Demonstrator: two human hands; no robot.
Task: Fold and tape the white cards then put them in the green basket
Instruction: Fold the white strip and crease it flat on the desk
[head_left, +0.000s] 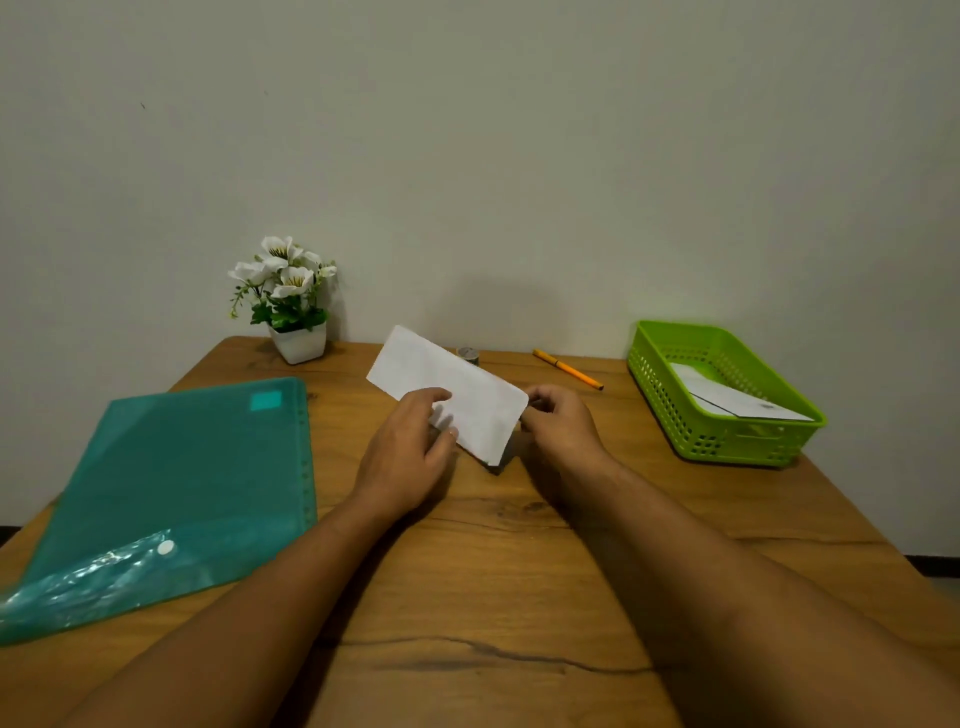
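A folded white card (457, 387) is held tilted above the middle of the wooden table (493, 571). My left hand (410, 452) pinches its near left edge. Its right end is gripped by my right hand (558, 426), fingers curled behind the card. The green basket (727, 441) stands at the right and holds folded white cards (737, 400). A small roll of tape (468, 354) sits at the back of the table, partly hidden behind the held card.
A teal plastic folder (176, 493) lies on the left side of the table. A white pot of artificial flowers (291, 306) stands against the wall. An orange pen (569, 370) lies between the tape and the basket.
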